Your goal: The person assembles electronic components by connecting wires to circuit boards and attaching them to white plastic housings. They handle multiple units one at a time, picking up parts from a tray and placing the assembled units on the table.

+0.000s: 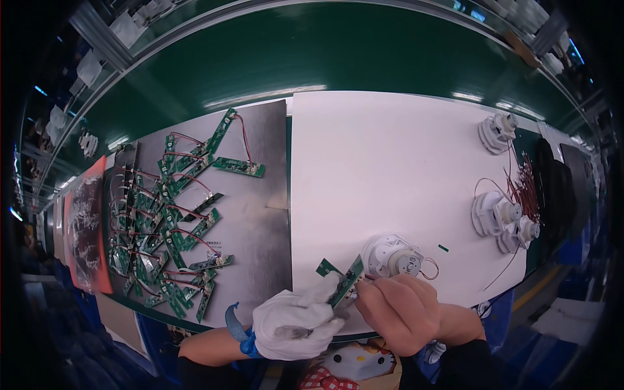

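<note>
My left hand [296, 323], in a white glove with a blue strap at the wrist, grips a narrow green circuit board [348, 283] tilted upright near the table's front edge. A second green board piece [327, 267] shows just behind it. My bare right hand [402, 312] has its fingers pinched together at the right side of the held board; what lies between the fingertips is hidden. Right behind that hand sits a round white motor unit [383, 252] with a silver disc, and a thin red wire loop [430, 268] sticks out beside it.
On a grey metal sheet [260, 227] at left lie several green boards [238, 167] joined by red wires. More white motor units [498, 133] and a bundle of red wires [524, 192] stand right on the white sheet [383, 156]. A tiny green piece [443, 247] lies nearby. An orange-edged bag [88, 227] is far left.
</note>
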The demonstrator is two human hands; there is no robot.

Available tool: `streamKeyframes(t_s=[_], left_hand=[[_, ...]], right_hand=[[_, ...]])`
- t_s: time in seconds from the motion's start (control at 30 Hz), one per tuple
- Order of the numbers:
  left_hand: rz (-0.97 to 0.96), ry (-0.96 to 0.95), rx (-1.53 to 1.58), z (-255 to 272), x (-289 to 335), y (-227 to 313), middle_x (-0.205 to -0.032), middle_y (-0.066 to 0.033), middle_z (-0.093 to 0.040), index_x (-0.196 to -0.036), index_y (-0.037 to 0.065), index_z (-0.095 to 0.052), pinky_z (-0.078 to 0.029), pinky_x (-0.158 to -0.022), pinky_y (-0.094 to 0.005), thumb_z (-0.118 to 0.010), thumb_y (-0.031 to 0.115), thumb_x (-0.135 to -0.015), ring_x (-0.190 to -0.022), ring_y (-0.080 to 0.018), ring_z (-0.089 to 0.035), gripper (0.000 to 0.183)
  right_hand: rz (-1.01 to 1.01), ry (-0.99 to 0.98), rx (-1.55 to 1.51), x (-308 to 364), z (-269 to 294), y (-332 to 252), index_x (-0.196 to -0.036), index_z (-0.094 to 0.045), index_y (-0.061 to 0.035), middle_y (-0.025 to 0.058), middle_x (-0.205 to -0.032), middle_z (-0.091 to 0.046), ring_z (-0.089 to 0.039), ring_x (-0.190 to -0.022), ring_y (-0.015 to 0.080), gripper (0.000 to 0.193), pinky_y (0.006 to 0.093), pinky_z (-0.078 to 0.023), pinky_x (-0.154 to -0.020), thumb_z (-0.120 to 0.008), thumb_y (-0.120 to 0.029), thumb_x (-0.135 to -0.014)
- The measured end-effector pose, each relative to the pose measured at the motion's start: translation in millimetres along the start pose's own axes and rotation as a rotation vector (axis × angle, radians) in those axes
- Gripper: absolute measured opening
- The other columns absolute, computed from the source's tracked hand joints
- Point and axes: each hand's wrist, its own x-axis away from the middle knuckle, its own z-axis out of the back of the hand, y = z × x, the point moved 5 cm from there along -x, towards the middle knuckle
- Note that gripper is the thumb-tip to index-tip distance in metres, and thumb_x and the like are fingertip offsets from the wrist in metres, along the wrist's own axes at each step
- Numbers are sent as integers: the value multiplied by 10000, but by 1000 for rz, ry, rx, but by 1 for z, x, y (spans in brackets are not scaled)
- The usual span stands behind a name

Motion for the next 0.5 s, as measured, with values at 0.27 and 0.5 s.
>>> streamKeyframes(t_s=[0.27,0.5], left_hand=[[-216,-86,-258,-1,-7,13,-907,-178,-581,-752,62,-545,-444,-464,-273,-680,30,-687,-538,-253,-545,153],[-472,-201,-583,-5,-13,36,-988,-193,-570,-796,85,-546,-462,-455,-295,-683,51,-680,-571,-242,-576,182]], right_hand=[[76,-13,-67,-6,4,5,-772,-597,119,150,-727,-524,-508,-530,163,215,227,-418,-415,-616,10,-587],[60,-120,-119,-7,3,12,-780,-587,111,145,-760,-507,-519,-541,170,243,244,-425,-428,-610,4,-562]])
